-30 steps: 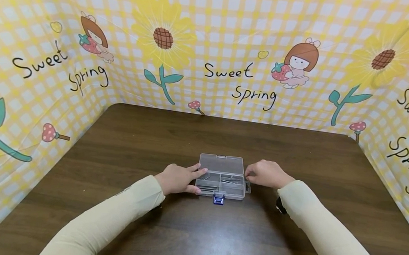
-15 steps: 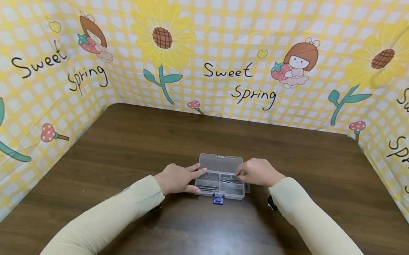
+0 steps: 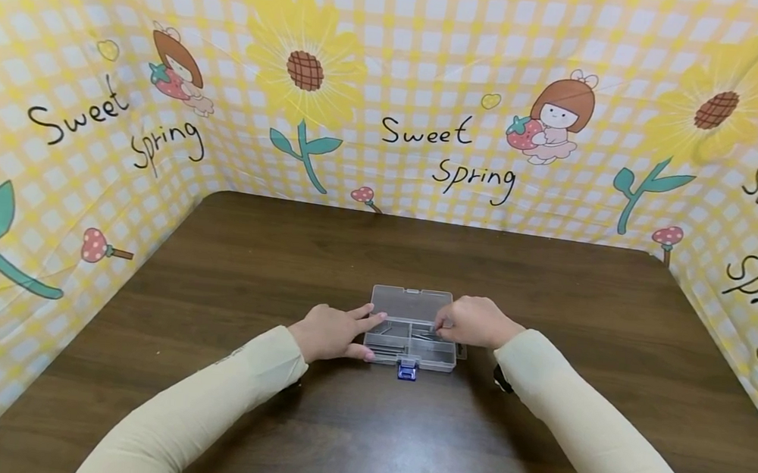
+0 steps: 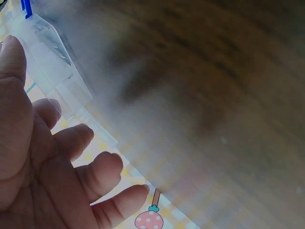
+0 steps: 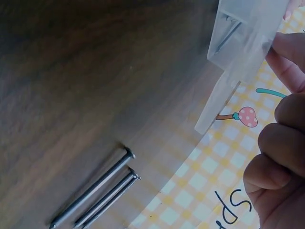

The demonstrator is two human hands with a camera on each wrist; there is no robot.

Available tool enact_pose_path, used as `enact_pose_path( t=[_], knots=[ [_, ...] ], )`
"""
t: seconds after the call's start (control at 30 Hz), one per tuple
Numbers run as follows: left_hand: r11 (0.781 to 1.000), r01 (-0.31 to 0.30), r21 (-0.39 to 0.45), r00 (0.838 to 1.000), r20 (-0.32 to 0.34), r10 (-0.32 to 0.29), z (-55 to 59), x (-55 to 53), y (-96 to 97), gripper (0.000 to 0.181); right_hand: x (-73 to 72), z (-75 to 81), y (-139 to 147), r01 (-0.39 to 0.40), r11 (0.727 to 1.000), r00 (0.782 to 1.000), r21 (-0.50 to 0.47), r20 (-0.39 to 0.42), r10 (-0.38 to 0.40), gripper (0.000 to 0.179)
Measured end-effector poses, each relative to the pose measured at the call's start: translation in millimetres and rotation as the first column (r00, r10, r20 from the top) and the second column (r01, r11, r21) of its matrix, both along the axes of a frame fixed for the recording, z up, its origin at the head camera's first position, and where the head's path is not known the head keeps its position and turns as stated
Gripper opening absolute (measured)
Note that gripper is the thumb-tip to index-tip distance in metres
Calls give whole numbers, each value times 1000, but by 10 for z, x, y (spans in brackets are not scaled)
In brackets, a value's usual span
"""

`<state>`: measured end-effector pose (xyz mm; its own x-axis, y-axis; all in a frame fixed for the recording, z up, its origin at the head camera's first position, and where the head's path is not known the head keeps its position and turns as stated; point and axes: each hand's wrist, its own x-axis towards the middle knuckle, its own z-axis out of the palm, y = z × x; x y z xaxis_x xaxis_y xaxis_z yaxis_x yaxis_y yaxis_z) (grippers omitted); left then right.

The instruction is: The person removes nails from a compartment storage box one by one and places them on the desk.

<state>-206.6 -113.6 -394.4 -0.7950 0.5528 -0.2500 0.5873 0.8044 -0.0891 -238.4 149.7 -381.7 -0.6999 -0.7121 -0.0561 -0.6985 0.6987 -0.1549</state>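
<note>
A clear plastic compartment box [image 3: 432,356] lies on the table, its lid [image 3: 407,305] flipped back and a blue latch [image 3: 407,372] at the front. Nails [image 3: 387,348] lie in its left front compartment, with more in the back ones. Against the box's left side rests my left hand [image 3: 329,332], fingers spread straight. My right hand [image 3: 478,322] has its thumb and index finger together over the back right compartment, other fingers curled; I cannot tell whether a nail is between the tips. Several loose nails [image 5: 95,193] lie on the table in the right wrist view.
The brown wood table [image 3: 282,250] is enclosed at the back and sides by a yellow checked cloth [image 3: 430,66] with flowers. A clear hanging tab [image 3: 461,351] sticks out from the box's right side.
My right hand has moved left from beside the box to over its back right compartment, fingertips now lower there. The left hand and the box have stayed in place.
</note>
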Motion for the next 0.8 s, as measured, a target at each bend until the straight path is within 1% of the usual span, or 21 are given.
enact_pose_path(
  t=[0.17, 0.4, 0.73, 0.8],
  knots=[
    [1000, 1, 2, 1000, -4, -1, 0, 4, 4, 75, 10, -1, -20, -4, 1000, 1000, 29, 0, 4, 12],
    [1000, 3, -3, 1000, -12, -3, -3, 7, 3, 76, 17, -3, -30, 21, 998, 999, 57, 37, -23, 15],
    [1000, 8, 0, 1000, -6, -8, -20, -15, -1, 75, 5, -30, -55, -2, 996, 998, 87, 57, -3, 18],
    [1000, 9, -1, 1000, -5, -9, -21, -18, -1, 75, 1, -32, -64, -11, 995, 999, 97, 47, 7, 17]
  ],
)
